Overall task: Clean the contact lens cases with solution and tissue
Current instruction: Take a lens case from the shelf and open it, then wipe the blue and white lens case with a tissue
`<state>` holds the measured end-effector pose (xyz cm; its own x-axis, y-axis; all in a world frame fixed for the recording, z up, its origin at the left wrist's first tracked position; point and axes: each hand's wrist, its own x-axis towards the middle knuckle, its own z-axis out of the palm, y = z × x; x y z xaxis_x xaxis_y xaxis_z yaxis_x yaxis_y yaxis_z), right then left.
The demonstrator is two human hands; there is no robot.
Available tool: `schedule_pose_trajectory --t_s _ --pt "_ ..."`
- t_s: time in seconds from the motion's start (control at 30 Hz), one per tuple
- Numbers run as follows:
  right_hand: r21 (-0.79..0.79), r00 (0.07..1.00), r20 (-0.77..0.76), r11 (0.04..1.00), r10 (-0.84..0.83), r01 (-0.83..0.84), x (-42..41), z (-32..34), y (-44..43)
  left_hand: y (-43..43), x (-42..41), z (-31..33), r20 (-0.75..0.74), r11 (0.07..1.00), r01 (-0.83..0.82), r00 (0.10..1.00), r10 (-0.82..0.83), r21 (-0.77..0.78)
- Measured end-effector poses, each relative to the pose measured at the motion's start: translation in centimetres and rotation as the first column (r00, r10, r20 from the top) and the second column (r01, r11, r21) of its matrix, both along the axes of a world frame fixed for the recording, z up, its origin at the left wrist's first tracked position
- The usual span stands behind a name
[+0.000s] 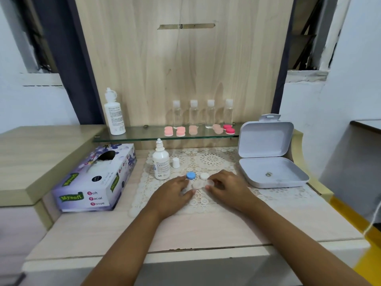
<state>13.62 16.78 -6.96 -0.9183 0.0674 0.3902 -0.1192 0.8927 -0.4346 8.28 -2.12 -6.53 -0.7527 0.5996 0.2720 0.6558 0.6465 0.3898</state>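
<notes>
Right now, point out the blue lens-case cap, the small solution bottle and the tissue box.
blue lens-case cap [191, 175]: head view, top.
small solution bottle [161, 165]: head view, label.
tissue box [97, 180]: head view, top face.

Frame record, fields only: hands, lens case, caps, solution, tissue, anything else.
left hand: pinches lens case's left end
right hand: pinches its right end
lens case: clear, both wells uncapped, over lace mat
caps: blue cap and white cap behind it
solution bottle: upright, open; bottle cap beside it
tissue box: left of mat
storage box: open, right of mat
glass shelf: pink cases, four clear bottles
</notes>
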Motion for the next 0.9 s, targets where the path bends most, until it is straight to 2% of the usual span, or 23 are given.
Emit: schedule_pose_trajectory --t_s 0.2,0.33,0.47,0.57,0.67,0.73,0.83,0.9 --pt "0.055 0.999 -0.015 0.998 0.037 -0.036 -0.1 -0.5 0.0 -0.2 -0.4 -0.1 -0.019 1.000 0.003 1.000 -0.003 0.029" --pt "0.055 0.999 -0.018 0.998 0.040 -0.039 0.0 -0.6 -0.1 -0.6 -0.4 0.6 -0.099 0.998 -0.009 0.995 0.016 0.068" --pt "0.058 0.999 -0.026 0.998 0.039 -0.037 0.1 -0.7 0.0 -1.0 0.5 2.8 -0.187 0.974 0.029 0.982 0.014 0.225" --pt "0.069 0.999 -0.014 0.997 0.041 -0.039 0.0 -0.7 0.0 -2.7 1.0 5.5 -0.252 0.944 0.014 0.965 0.074 0.330" --pt "0.076 0.999 -0.012 0.996 0.046 -0.045 -0.1 -0.8 0.1 -6.0 0.7 8.0 -0.274 0.919 -0.080 0.942 0.196 0.385" --pt "0.082 0.999 -0.007 0.995 0.053 -0.053 -0.1 -0.8 0.2 -8.4 -0.4 9.0 -0.251 0.894 -0.203 0.914 0.320 0.401" --pt "0.085 0.998 -0.007 0.995 0.056 -0.055 -0.1 -0.8 0.2 -11.4 -3.0 10.1 -0.144 0.863 -0.397 0.878 0.456 0.311" --pt "0.089 0.998 -0.012 0.995 0.056 -0.054 -0.1 -0.9 0.3 -13.0 -4.9 9.9 -0.120 0.862 -0.448 0.867 0.483 0.235"
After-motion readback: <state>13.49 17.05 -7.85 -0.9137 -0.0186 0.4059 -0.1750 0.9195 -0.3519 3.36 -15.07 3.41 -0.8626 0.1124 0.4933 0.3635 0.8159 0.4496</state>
